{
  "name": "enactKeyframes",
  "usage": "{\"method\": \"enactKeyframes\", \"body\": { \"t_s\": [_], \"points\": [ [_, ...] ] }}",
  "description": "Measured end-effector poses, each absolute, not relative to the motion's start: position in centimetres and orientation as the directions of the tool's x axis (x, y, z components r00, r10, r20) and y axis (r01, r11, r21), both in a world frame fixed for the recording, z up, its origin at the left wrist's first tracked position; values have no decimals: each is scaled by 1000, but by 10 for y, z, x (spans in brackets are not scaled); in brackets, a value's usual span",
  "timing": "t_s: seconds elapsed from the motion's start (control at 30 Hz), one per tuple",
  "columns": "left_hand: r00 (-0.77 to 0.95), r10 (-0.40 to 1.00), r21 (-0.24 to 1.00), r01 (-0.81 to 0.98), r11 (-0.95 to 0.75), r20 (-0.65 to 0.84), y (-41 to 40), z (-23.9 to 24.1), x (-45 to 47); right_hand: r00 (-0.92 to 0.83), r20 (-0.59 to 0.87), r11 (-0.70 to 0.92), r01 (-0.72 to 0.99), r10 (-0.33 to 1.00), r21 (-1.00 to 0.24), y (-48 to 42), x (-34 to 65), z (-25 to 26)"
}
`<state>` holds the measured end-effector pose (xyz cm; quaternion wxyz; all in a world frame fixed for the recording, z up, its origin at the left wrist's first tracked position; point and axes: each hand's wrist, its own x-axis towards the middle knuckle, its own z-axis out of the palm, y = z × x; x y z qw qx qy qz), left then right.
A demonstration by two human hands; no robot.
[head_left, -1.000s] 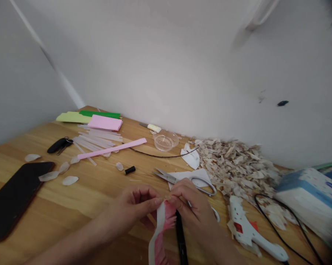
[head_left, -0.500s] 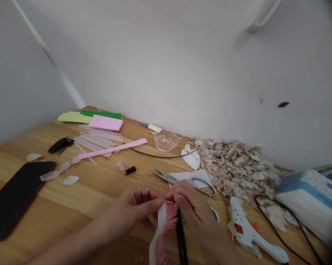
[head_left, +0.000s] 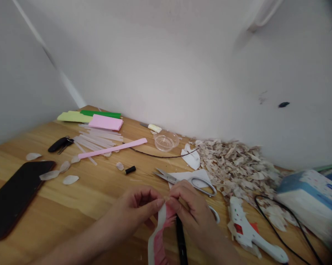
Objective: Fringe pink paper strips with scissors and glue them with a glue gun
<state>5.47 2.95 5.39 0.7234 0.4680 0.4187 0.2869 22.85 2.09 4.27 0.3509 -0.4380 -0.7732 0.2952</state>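
Note:
Between my two hands hangs a strip of pink-and-white paper (head_left: 159, 241), its pink side fringed. My left hand (head_left: 143, 206) pinches the upper end at the white edge. Thumb and fingers of my right hand (head_left: 192, 213) are closed on the pink side of that same end. Below my right hand stands a black pen-like stick (head_left: 181, 239); its top is hidden behind the hand, and I cannot tell whether the hand holds it. Grey-handled scissors (head_left: 179, 180) lie just beyond my fingers on white paper (head_left: 206, 175).
A white glue gun (head_left: 245, 232) with a black cable (head_left: 279, 209) lies right, before a tissue pack (head_left: 312, 202). Dry flakes (head_left: 237, 165) are heaped at the wall. Left are a phone (head_left: 16, 198), keys (head_left: 60, 144), glue sticks (head_left: 99, 138) and folded pink paper (head_left: 106, 122).
My right thumb and fingers have moved slightly left and closed over the pink end of the strip, covering more of it. The strip's lower part has shifted slightly left.

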Motion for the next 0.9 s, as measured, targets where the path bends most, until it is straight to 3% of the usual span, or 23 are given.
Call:
{"method": "enactKeyframes", "body": {
  "t_s": [0.9],
  "points": [
    [502, 803, 912, -66, 405, -320, 28, 53, 54, -381, 304, 468, 482, 873, -740, 19, 225, 41]
  ]
}}
